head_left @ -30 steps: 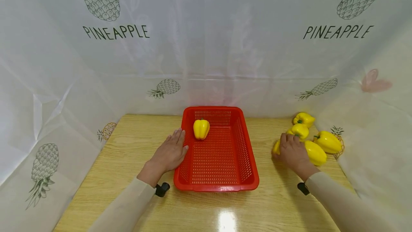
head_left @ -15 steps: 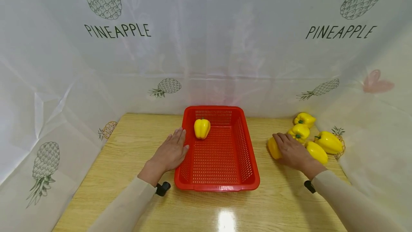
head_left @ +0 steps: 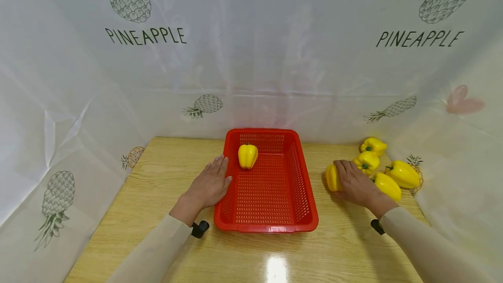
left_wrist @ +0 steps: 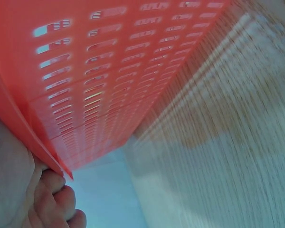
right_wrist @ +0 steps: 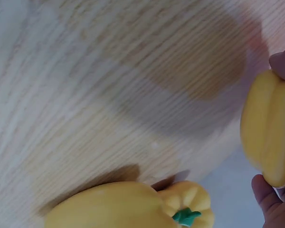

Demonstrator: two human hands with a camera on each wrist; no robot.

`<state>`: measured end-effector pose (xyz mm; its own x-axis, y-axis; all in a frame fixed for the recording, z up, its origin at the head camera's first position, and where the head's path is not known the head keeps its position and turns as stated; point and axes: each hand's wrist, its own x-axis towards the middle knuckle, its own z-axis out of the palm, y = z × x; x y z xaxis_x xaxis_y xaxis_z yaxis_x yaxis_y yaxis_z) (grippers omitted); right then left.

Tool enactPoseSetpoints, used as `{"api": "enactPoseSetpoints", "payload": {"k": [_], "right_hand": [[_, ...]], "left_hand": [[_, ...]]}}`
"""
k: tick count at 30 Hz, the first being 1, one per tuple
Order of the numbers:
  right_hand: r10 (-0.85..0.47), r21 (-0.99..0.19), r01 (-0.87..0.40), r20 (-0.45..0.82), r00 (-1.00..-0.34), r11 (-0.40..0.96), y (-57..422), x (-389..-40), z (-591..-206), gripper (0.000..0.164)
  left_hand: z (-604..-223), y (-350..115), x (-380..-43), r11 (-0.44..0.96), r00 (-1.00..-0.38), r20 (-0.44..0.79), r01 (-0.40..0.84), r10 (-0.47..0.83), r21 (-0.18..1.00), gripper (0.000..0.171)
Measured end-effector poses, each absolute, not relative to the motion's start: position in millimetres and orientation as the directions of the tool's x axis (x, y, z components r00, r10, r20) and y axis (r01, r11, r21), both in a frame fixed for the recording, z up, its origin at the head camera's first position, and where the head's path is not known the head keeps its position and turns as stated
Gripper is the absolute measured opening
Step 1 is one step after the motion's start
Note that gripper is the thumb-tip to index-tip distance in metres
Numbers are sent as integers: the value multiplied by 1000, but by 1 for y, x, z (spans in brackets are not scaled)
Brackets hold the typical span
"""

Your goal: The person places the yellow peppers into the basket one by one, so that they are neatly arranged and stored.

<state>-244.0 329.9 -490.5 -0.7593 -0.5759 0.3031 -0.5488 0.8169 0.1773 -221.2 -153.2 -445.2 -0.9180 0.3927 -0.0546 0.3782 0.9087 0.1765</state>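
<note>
My left hand rests on the left rim of a red perforated plastic basket, fingers straight in the head view. The left wrist view shows the basket's slotted outer wall beside that hand. One yellow bell pepper stands inside the basket near its back left corner. To the basket's right, my right hand holds another yellow bell pepper. In the right wrist view, the held pepper sits between thumb and fingers, off the table surface; part of it is out of frame.
Several more yellow bell peppers lie in a group at the right, just beyond my right hand. All this stands on a wooden table. A white curtain with pineapple prints encloses the back and sides.
My right hand has drawn the bell pepper left, away from the group, and turned it more upright. My left hand stays on the basket's rim.
</note>
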Motion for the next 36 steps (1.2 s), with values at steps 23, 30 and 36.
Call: {"api": "enactPoseSetpoints", "payload": {"k": [23, 30, 36], "right_hand": [[-695, 283, -642, 415, -587, 712, 304, -272, -455, 91], [-709, 296, -650, 398, -582, 699, 288, -285, -430, 93], [-699, 271, -646, 335, -632, 713, 256, -299, -397, 94]], "left_hand": [[-444, -153, -223, 914, -921, -72, 366, 382, 174, 70], [-445, -152, -223, 915, -922, -67, 365, 381, 172, 70], [-445, -152, -223, 914, -923, -60, 366, 381, 174, 70]]}}
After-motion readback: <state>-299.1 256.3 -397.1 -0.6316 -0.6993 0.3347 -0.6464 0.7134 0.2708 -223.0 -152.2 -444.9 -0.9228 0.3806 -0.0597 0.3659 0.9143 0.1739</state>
